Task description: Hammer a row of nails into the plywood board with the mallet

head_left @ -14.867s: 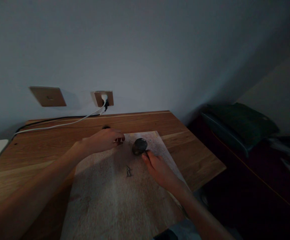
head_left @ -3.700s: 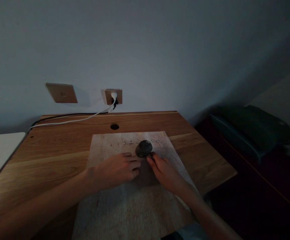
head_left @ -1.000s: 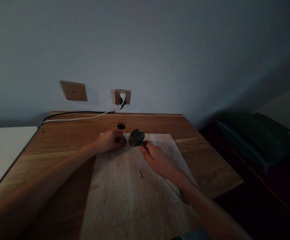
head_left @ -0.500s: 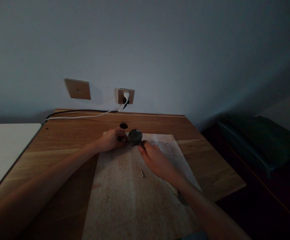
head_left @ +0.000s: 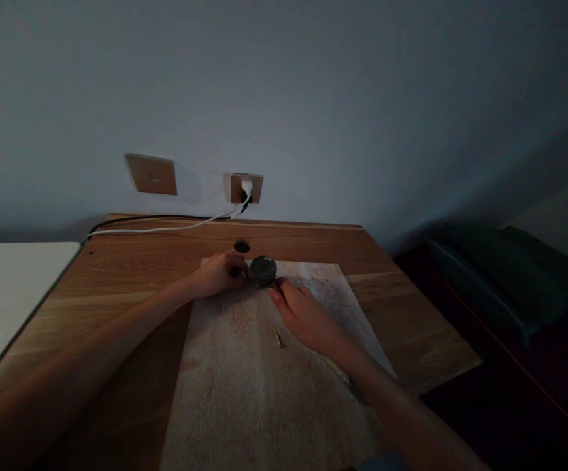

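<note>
A pale wooden board [head_left: 264, 392] lies on a brown desk [head_left: 117, 288]. My right hand [head_left: 308, 317] is closed round a dark round stone [head_left: 263, 269], held low over the board's far edge. My left hand [head_left: 219, 275] rests just left of the stone, its fingertips pinched together on the board; what they hold is too small to make out. A row of small nail heads [head_left: 313, 282] runs along the far edge to the right of the stone. One loose nail [head_left: 279, 339] lies on the board beside my right wrist.
A cable hole [head_left: 241, 246] in the desk sits just behind my left hand. A white cable [head_left: 166, 229] runs from a wall socket [head_left: 243, 187]; a blank plate [head_left: 151, 174] is beside it. A white surface [head_left: 9, 288] adjoins on the left, a dark bag [head_left: 499, 268] on the right.
Since 3.7 s ago my left hand has moved from the middle of the board to its far edge. Over the last second the stone and both hands have barely shifted.
</note>
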The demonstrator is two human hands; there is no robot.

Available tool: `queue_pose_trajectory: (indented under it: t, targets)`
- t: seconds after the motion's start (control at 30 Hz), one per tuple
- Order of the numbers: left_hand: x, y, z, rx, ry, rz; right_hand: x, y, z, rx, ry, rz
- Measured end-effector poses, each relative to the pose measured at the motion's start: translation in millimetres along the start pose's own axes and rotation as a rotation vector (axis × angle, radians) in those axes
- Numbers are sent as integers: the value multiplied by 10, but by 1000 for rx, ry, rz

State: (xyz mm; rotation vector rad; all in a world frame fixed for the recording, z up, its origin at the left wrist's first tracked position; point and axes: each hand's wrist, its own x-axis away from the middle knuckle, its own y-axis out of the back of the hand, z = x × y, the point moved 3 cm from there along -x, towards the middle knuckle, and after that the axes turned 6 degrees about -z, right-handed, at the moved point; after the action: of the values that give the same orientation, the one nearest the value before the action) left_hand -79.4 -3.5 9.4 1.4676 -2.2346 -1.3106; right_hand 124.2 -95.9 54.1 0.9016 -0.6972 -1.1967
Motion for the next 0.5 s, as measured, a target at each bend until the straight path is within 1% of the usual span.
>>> queue_pose_trajectory:
  t: [0.17,0.3,0.4,0.47,0.5]
  targets:
    - [5,-1,-24,10,7,11,-22,-47,-31,-2,-5,-7]
    - [1,19,-27,31,4,0,50,-5,-103,-40,3,-43]
    - [-14,52,-32,85,79,-35,172,44,-232,-88,-29,-37]
    - [-19,83,-120,112,96,-77,259,52,-329,-102,-49,-1]
    - [-16,94,-208,117,65,-85,297,50,-371,-99,-56,12]
